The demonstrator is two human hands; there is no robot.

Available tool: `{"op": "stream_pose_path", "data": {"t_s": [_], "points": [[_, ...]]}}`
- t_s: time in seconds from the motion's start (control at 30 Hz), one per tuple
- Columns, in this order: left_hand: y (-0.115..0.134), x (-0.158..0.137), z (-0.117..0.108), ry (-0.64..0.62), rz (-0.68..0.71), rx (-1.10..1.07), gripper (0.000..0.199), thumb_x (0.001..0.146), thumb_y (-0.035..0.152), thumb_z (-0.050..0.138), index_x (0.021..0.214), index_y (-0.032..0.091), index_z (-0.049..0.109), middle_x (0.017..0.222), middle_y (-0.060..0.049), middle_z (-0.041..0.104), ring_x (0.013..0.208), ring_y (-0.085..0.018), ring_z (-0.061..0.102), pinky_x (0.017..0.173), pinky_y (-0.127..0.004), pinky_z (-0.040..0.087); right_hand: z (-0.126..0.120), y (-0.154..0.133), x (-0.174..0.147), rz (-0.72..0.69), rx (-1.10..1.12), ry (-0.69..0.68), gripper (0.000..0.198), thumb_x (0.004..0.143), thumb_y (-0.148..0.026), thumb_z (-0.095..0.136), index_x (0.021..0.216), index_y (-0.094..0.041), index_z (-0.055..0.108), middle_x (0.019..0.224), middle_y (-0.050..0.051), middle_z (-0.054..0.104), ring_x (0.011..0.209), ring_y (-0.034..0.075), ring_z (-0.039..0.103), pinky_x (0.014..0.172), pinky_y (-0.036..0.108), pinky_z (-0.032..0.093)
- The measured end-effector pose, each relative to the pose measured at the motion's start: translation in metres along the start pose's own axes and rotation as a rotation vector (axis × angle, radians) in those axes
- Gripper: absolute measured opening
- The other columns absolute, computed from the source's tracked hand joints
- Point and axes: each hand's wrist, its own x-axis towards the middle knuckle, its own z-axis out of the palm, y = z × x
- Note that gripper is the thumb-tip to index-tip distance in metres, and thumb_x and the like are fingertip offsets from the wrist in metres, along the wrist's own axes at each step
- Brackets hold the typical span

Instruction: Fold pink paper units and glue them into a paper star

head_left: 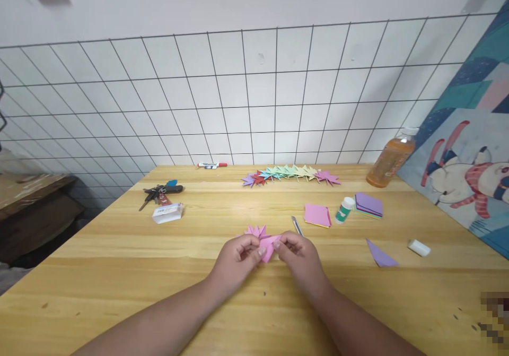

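A pink folded paper piece (268, 249) is held between my two hands, low over the wooden table. My left hand (237, 253) pinches its left side between thumb and fingers. On its upper right corner, my right hand (297, 251) is closed in a pinch. Just behind the fingers, pointed pink paper folds (257, 231) stick up; whether they join the held piece is hidden. A pen-like grey tool (296, 225) lies right behind my right hand. Farther right are a stack of pink paper squares (317, 215) and a white-capped green glue stick (344, 210).
Along the wall runs a row of coloured folded-paper stars (292, 173). Purple-topped paper squares (368, 205), a purple paper triangle (380, 254), a white eraser (419, 248) and a tilted-looking bottle (392, 158) are right. Keys (161, 193), a small white box (167, 213) and a marker (212, 165) are left.
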Motion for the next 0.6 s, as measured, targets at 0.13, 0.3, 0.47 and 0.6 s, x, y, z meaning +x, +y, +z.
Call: {"op": "stream_pose_path", "data": {"t_s": [0.13,0.3,0.47,0.6], "points": [[0.0017,-0.0037,-0.0002,-0.076,-0.015,-0.075,0.034,0.079,0.047,0.051,0.07,0.015,0.056,0.066,-0.003,0.056,0.058,-0.012,0.05,0.054,-0.021,0.042,0.0037,0.0015,-0.0013,0.0,-0.032,-0.067,0.024,0.079,-0.031,0.052,0.06,-0.017,0.058,0.061,0.0,0.055,0.061,0.013,0.051,0.057,0.022,0.041],[0.0026,-0.004,0.0017,-0.039,-0.053,-0.022,0.033,0.08,0.045,0.051,0.066,0.015,0.055,0.062,-0.002,0.056,0.055,-0.011,0.048,0.053,-0.021,0.04,0.009,-0.0017,-0.0036,0.04,0.065,-0.136,0.02,0.08,-0.034,0.051,0.074,-0.017,0.059,0.067,0.001,0.06,0.064,0.014,0.057,0.059,0.023,0.045],[0.0014,-0.0037,0.0015,-0.065,0.033,0.05,0.032,0.081,0.04,0.051,0.064,0.015,0.056,0.059,0.0,0.053,0.056,-0.011,0.045,0.055,-0.021,0.036,0.0086,-0.0002,-0.0048,0.03,0.083,-0.034,0.018,0.077,-0.033,0.055,0.071,-0.017,0.06,0.068,0.002,0.062,0.065,0.014,0.057,0.06,0.024,0.045],[0.0045,-0.0039,0.0034,-0.08,0.011,0.078,0.033,0.08,0.041,0.052,0.061,0.014,0.056,0.057,0.0,0.053,0.054,-0.011,0.045,0.054,-0.021,0.035,0.0064,0.0027,-0.0066,-0.036,-0.06,0.018,0.017,0.077,-0.03,0.055,0.066,-0.018,0.06,0.067,0.002,0.061,0.065,0.015,0.056,0.06,0.024,0.043]]}}
